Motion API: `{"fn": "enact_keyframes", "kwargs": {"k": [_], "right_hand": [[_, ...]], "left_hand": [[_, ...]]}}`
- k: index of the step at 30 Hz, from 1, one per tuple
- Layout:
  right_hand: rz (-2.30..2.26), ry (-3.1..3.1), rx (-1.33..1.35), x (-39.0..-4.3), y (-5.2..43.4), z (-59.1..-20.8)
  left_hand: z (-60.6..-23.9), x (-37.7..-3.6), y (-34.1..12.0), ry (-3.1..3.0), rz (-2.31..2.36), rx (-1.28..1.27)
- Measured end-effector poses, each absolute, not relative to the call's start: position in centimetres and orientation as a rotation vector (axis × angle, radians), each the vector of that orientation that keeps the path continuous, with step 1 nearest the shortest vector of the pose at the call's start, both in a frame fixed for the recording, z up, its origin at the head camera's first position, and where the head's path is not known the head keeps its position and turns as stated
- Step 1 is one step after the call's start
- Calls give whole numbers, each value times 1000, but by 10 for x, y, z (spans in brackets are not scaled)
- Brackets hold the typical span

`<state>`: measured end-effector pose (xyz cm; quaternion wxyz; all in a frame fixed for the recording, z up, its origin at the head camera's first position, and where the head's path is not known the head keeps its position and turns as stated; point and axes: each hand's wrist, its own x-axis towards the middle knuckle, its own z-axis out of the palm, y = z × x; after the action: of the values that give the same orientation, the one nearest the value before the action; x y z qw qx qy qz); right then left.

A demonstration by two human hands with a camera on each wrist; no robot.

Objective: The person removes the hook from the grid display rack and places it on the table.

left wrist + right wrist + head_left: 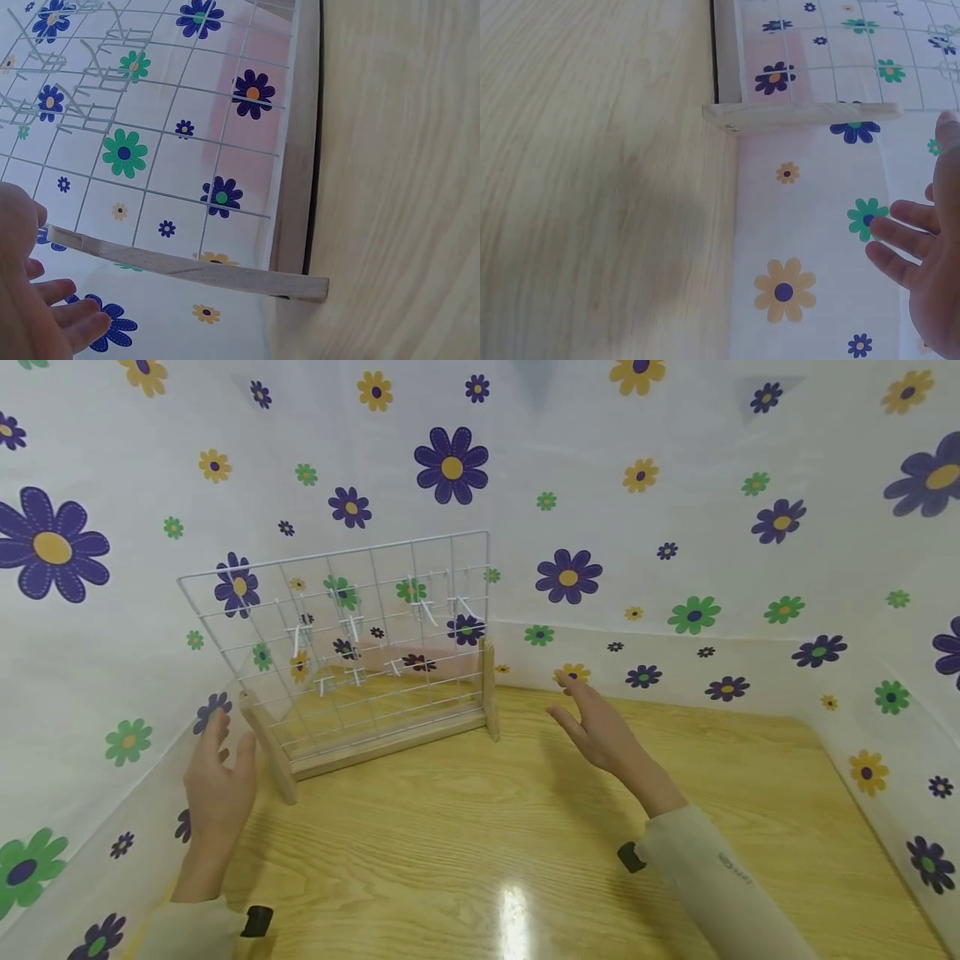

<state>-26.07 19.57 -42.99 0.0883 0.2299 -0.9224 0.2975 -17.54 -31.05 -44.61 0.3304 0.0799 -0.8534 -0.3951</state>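
A white wire grid rack (390, 610) stands in a wooden base (390, 745) on the table, with several white hooks (351, 625) hung on its wires. Just left of the rack's left wooden foot, my left hand (219, 785) is held with fingers loosely bent, gripping nothing. My right hand (596, 727) hovers to the right of the rack, fingers extended and thumb apart, also without anything in it. In the left wrist view the left hand (37, 285) is beside a wooden upright (187, 271). The right wrist view shows the right hand (930, 240) apart from the other upright (802, 114).
The wood-grain table (450, 843) is backed and flanked by white sheeting (720, 552) printed with purple, yellow and green flowers. A black strap end (257, 921) sticks out at the left sleeve, another (631, 857) at the right sleeve.
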Motion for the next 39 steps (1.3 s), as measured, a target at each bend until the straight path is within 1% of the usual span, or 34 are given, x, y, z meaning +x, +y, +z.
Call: {"fn": "enact_keyframes", "kwargs": {"k": [9,17,22,31,39], "right_hand": [[996,-2654,707,-292,177,-424],[1147,-2657,674,-311,158,-420],[1236,-2642,648,-321,145,-420],[1250,-2625,661,-338,123,-420],[1283,-2593,657,-346,107,-418]], "left_hand": [[-435,-186,-312,-2285,-1155,261],[-433,-198,-313,-2283,-1244,342],[-433,-201,-313,-2263,-1290,369],[-433,-207,-314,-2253,-1318,394],[-437,-211,-315,-2255,-1283,363]]}}
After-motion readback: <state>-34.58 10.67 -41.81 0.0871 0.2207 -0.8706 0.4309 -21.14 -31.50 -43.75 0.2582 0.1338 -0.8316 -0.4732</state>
